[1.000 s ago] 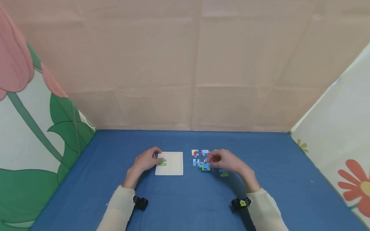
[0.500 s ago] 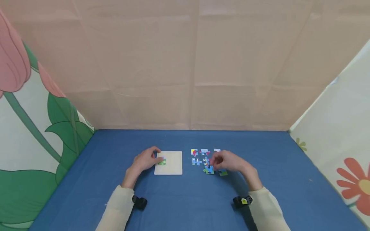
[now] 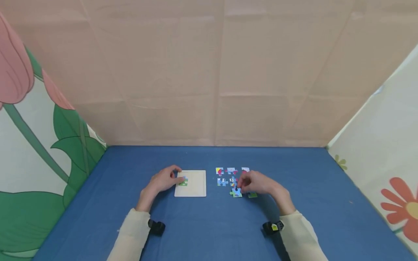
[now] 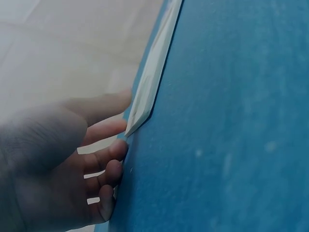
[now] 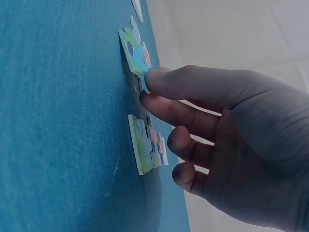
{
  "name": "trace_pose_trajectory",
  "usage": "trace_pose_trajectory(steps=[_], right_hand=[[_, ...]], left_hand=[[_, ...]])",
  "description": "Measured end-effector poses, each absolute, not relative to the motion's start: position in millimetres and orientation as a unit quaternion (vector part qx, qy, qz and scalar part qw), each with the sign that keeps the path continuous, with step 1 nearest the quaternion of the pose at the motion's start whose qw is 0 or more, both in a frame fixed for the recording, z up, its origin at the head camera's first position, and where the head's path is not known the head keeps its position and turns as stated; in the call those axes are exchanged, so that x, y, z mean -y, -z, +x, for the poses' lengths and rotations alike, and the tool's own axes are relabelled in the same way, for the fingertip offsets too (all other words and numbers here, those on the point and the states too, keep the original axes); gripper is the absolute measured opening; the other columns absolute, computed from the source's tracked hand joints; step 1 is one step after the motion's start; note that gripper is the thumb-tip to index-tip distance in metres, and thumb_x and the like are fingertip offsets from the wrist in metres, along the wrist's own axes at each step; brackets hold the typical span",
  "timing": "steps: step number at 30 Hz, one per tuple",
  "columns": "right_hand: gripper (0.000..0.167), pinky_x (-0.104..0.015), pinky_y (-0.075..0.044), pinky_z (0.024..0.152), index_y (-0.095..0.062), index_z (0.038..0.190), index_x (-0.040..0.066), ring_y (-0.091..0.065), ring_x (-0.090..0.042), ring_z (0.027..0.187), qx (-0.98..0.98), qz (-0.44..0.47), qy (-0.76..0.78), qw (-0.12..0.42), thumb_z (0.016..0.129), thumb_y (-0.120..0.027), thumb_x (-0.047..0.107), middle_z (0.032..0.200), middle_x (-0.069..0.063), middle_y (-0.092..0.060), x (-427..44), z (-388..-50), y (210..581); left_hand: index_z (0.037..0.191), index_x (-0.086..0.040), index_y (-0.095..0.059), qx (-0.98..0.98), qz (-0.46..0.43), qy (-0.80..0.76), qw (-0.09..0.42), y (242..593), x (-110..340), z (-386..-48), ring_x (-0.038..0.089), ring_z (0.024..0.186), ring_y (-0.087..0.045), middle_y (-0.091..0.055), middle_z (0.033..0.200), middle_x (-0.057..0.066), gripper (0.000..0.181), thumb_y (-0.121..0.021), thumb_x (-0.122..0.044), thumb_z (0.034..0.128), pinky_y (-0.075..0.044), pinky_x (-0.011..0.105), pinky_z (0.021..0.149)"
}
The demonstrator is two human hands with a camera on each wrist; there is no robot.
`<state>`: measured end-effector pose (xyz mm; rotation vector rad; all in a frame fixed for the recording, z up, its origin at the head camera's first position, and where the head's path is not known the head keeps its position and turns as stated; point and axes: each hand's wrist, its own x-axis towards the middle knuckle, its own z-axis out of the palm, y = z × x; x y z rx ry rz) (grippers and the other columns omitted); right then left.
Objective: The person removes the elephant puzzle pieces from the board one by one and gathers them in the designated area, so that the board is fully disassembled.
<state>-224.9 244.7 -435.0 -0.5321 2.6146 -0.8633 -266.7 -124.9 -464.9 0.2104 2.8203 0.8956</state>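
My right hand [image 3: 256, 182] pinches a jigsaw piece [image 3: 236, 193] between thumb and index finger. This blue and green piece is tilted off the cloth in the right wrist view, where the thumb [image 5: 181, 84] covers one corner. At the left, my left hand [image 3: 163, 179] rests at the left side of a pale square puzzle tray [image 3: 196, 184]. Its thumb lies over the rim beside a green jigsaw piece [image 3: 184, 181] inside the tray, and the index fingertip is at the far left corner. The other left fingers hang loosely curled in the left wrist view.
Several loose jigsaw pieces lie right of the tray, among them a yellow and red piece [image 3: 219, 171], a blue piece [image 3: 222, 182] and a green-edged piece [image 3: 253, 195] partly under the right hand. Blue cloth [image 3: 209, 224] covers the table. A beige curtain [image 3: 215, 72] hangs behind.
My right hand has moved slightly right and toward me with the pinched piece, uncovering the far right piece. The left hand and the tray stay nearly still.
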Motion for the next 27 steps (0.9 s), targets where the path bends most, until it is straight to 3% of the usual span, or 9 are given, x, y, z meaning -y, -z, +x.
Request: trace_pose_trajectory(steps=[12, 27], right_hand=[[0.006, -0.033, -0.047, 0.073, -0.070, 0.095, 0.014, -0.056, -0.014, 0.079, -0.923, -0.192, 0.298, 0.150, 0.089, -0.072, 0.013, 0.091, 0.004, -0.067, -244.3, -225.8, 436.1], [0.011, -0.030, -0.050, 0.069, -0.073, 0.102, 0.014, -0.059, -0.013, 0.076, -0.925, -0.224, 0.287, 0.110, 0.093, -0.068, 0.015, 0.092, 0.006, -0.068, -203.3, -229.0, 422.0]], left_hand=[[0.131, -0.015, -0.062, -0.937, 0.091, -0.318, 0.109, 462.9, 129.3, -268.1, 0.017, 0.068, -0.047, -0.054, 0.080, 0.002, 0.064, -0.085, -0.038, 0.0764, -0.032, 0.031, 0.061], [0.132, -0.017, -0.062, -0.941, 0.085, -0.311, 0.106, 464.3, 128.6, -267.8, 0.017, 0.069, -0.046, -0.053, 0.082, 0.002, 0.060, -0.082, -0.039, 0.0799, -0.031, 0.032, 0.062]])
